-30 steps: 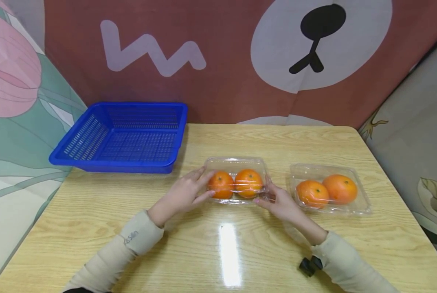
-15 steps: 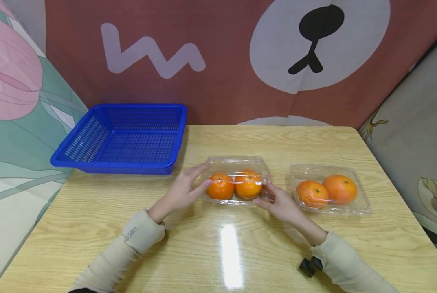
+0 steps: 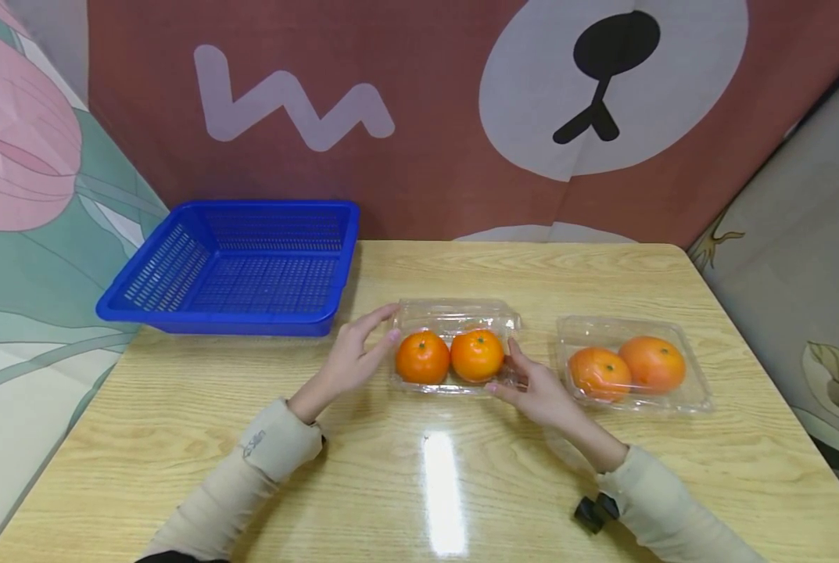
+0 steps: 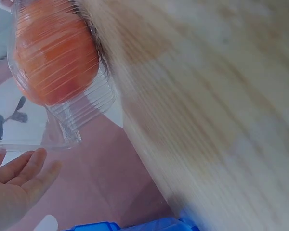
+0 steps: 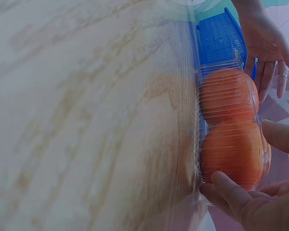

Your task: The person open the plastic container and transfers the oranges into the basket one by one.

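A clear plastic clamshell box [image 3: 429,389] sits mid-table with its lid [image 3: 454,311] swung up along the far side. Inside, side by side, lie a left orange [image 3: 422,358] and a right orange [image 3: 477,356]. My left hand [image 3: 352,356] is at the lid's left end. In the left wrist view its extended fingertips [image 4: 37,156] meet the lid's edge. With thumb and fingers, my right hand [image 3: 539,391] grips the box's right end; the right wrist view shows the fingers [image 5: 226,190] bent about that corner.
A second clear clamshell box [image 3: 697,391], lidded and holding two oranges [image 3: 651,363], stands to the right. The blue plastic basket [image 3: 320,317] is at the back left. A small black object [image 3: 589,514] shows beside the right sleeve. Printed cloth [image 3: 426,188] hangs behind the wooden table [image 3: 363,485].
The lid has swung up and away from the oranges. My left hand has drawn back left from over the box to the lid's end. The right hand keeps its hold.
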A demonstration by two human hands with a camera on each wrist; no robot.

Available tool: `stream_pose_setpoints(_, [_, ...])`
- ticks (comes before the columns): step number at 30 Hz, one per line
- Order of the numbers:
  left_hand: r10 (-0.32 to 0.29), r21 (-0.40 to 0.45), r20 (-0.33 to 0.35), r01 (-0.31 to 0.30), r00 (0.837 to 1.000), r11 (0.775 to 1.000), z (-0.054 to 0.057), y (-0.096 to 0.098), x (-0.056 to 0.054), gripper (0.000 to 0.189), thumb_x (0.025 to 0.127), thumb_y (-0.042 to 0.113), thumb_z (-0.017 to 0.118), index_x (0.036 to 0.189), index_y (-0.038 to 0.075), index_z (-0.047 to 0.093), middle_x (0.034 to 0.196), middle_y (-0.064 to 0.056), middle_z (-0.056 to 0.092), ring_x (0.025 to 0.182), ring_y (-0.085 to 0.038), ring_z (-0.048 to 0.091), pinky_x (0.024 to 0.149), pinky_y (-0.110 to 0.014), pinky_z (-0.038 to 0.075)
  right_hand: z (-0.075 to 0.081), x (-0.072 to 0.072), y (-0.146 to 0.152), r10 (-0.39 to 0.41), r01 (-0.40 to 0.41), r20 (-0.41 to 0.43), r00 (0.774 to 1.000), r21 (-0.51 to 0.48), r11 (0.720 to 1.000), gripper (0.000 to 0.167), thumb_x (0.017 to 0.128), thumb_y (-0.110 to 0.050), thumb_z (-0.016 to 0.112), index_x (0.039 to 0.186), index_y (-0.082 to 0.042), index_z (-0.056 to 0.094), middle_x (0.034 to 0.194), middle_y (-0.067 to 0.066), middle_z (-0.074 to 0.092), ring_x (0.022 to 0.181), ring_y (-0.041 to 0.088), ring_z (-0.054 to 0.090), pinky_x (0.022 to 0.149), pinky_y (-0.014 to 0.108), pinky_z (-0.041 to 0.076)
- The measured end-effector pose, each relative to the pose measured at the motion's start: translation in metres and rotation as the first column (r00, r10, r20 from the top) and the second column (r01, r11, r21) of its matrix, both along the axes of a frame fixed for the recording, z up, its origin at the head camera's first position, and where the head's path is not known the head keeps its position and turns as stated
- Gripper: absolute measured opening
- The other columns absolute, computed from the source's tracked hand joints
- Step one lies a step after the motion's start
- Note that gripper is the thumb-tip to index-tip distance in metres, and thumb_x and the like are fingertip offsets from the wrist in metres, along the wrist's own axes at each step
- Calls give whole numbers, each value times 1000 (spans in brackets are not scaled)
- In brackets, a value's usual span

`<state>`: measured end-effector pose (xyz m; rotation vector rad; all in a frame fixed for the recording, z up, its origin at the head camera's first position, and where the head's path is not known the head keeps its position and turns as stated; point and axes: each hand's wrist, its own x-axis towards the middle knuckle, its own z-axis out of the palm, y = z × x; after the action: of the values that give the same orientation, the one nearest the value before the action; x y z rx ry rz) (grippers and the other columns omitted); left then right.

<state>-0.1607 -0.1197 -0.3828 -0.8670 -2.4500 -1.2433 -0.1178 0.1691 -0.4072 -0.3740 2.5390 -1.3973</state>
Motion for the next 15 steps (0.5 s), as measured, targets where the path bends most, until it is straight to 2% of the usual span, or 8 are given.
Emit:
stream_pose_setpoints(5, [8, 65, 49, -12, 999, 998, -1, 1, -3, 48, 85, 9, 59, 128, -6, 44, 124, -23, 52, 112, -34, 51, 91, -47, 42, 0, 0, 0, 2, -2, -2, 1000, -3, 1000, 81, 86, -18, 64, 141, 10, 10, 131, 30, 39, 115, 39, 47, 91, 43, 42])
stream_pose_setpoints(10, [-22, 148, 133, 2, 991, 989, -3, 3, -6, 57, 80, 0, 63, 131, -5, 35, 131, -24, 44, 119, -35, 43, 95, -48, 38, -1, 0, 0, 0, 0, -7, 1000, -6, 1000, 83, 85, -20, 64, 141, 9, 11, 131, 30, 39, 116, 39, 46, 91, 43, 41])
stream_pose_setpoints(14, [-38, 218, 178, -2, 983, 976, -4, 5, -8, 59, 77, -8, 61, 129, -4, 35, 133, -23, 42, 122, -34, 40, 97, -50, 36, -1, 0, 0, 2, -2, -6, 1000, -2, 1000, 84, 85, -23, 65, 141, 9, 11, 132, 29, 39, 116, 39, 46, 91, 44, 42])
stream_pose_setpoints(15, [-39, 229, 189, -5, 981, 973, 1, 6, -6, 59, 75, -10, 61, 129, -5, 35, 132, -24, 42, 122, -35, 40, 97, -51, 35, -1, 0, 0, 2, -2, -6, 1000, -1, 1000, 84, 85, -24, 64, 141, 8, 11, 132, 29, 39, 116, 39, 46, 91, 44, 42])
